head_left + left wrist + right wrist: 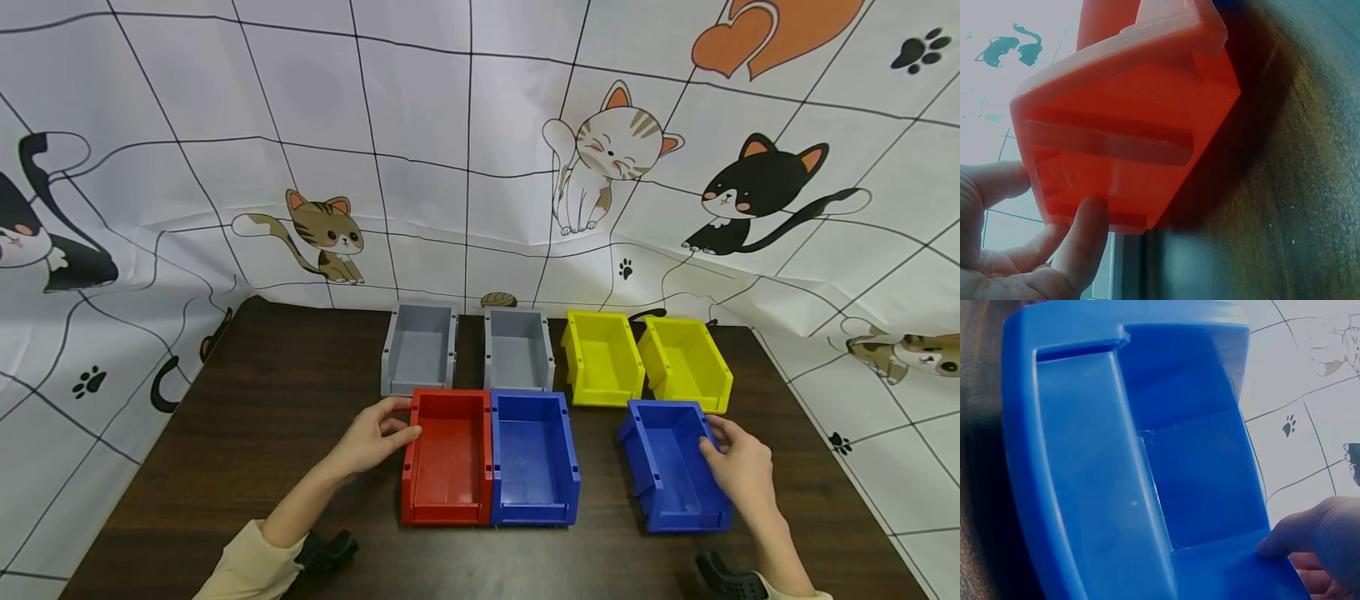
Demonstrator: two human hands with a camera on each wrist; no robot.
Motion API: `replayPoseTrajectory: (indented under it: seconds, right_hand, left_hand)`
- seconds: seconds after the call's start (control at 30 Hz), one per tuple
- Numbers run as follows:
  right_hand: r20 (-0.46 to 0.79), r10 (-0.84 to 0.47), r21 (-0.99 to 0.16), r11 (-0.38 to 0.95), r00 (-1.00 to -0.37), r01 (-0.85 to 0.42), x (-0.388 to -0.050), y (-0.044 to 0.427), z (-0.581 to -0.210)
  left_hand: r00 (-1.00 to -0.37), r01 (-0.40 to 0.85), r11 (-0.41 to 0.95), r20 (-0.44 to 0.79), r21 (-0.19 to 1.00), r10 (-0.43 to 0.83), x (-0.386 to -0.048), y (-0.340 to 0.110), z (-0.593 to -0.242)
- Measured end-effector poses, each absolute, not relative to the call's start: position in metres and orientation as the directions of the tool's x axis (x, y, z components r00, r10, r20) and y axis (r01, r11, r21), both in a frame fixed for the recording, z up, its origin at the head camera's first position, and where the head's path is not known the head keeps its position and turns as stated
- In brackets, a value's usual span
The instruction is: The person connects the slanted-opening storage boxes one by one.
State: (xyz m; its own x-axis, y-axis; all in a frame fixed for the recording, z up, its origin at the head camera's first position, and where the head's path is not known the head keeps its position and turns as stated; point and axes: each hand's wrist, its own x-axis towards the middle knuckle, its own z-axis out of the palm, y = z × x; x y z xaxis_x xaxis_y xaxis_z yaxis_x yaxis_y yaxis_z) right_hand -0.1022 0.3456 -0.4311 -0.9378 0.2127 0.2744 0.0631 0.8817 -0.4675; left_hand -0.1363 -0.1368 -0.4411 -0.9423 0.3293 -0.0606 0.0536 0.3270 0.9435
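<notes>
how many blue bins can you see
2: a blue bin immediately right of the red bin, and the other blue bin in front of the rightmost yellow bin.

Head view bright, soft glare on tabletop [487,571]; left wrist view: backdrop [991,134] overexposed.

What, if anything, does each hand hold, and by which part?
Left hand: red rectangular plastic bin, by its left wall toward the back. Right hand: rightmost blue rectangular plastic bin, by its right wall.

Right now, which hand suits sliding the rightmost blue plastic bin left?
Right hand, likely: it grips that blue bin by its right side; the left hand holds the red plastic bin.
</notes>
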Motion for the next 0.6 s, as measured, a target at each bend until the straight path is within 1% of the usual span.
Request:
replayPoseTrajectory:
  seconds: [0.17, 0.27, 0.43, 0.6]
  right_hand:
    - [0.211, 0.247, -0.495, 0.861, -0.946, 0.114, -0.103, 0.345, -0.428]
    - [0.193, 0.256, -0.510, 0.851, -0.947, 0.126, -0.103, 0.344, -0.426]
    - [0.228, 0.263, -0.531, 0.841, -0.937, 0.107, -0.103, 0.340, -0.424]
    - [0.285, 0.228, -0.522, 0.851, -0.931, 0.049, -0.103, 0.333, -0.418]
  left_hand:
    - [-0.944, 0.056, 0.328, -0.058, 0.943, 0.326, -0.136, -0.136, -0.441]
    - [-0.943, 0.059, 0.330, -0.056, 0.942, 0.328, -0.137, -0.136, -0.441]
    - [-0.942, 0.058, 0.331, -0.057, 0.942, 0.329, -0.136, -0.136, -0.441]
    - [-0.942, 0.050, 0.329, -0.064, 0.943, 0.328, -0.136, -0.137, -0.441]
